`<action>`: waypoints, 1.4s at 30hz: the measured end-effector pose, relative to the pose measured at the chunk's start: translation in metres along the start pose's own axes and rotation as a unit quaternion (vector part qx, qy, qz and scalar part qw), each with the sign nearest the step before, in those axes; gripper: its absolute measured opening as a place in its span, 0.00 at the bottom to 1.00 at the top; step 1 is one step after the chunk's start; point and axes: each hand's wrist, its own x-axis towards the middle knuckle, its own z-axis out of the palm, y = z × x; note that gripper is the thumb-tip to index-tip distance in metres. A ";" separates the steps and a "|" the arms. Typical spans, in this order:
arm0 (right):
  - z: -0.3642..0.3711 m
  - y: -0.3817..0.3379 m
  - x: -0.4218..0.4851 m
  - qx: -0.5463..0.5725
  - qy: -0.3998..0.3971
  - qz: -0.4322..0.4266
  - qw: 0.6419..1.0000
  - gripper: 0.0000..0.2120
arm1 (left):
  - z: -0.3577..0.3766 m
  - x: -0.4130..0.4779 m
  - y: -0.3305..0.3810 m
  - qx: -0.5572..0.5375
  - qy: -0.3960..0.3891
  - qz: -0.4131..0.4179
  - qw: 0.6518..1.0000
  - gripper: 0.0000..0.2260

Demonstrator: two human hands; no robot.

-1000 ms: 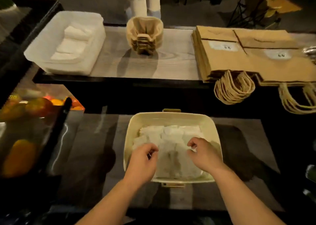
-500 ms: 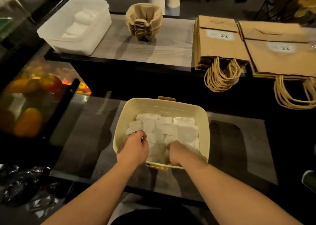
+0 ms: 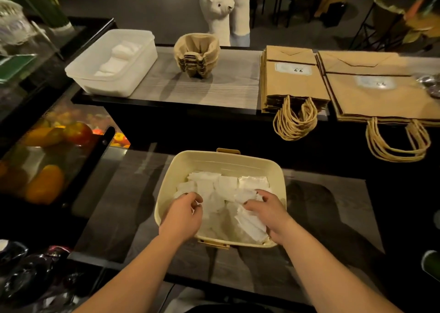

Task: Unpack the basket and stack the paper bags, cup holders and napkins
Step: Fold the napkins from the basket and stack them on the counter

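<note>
A cream basket (image 3: 228, 162) stands on the near counter with a loose heap of white napkins (image 3: 226, 189) inside. My left hand (image 3: 183, 215) reaches over the basket's left side, its fingers curled on napkins. Over the right side, my right hand (image 3: 269, 214) grips a bunch of napkins. On the raised counter behind stand a white plastic tub (image 3: 133, 58) holding stacked napkins (image 3: 119, 56), a stack of brown cup holders (image 3: 197, 54), and two stacks of brown paper bags (image 3: 292, 79) (image 3: 376, 93) with handles hanging over the edge.
A glass display case with fruit (image 3: 47, 160) sits to the left. White animal figures (image 3: 226, 5) stand behind the raised counter. Chairs and a stand (image 3: 381, 19) fill the back right. A dark object (image 3: 431, 262) lies at the right edge.
Both hands dug deeper into the napkins half a second ago and have now lifted slightly with napkins gathered in them. The view has shifted a little.
</note>
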 end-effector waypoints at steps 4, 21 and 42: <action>0.002 0.000 -0.002 0.144 0.016 0.043 0.988 0.13 | -0.006 -0.020 0.026 -0.222 -0.014 -0.003 0.975 0.06; 0.013 -0.050 -0.038 0.329 -0.070 -0.110 0.935 0.19 | -0.022 -0.052 0.098 -0.644 -0.163 -0.114 0.738 0.22; -0.042 -0.081 -0.038 -0.118 0.029 -0.179 0.976 0.12 | -0.022 -0.038 0.115 -0.641 -0.228 -0.151 0.717 0.22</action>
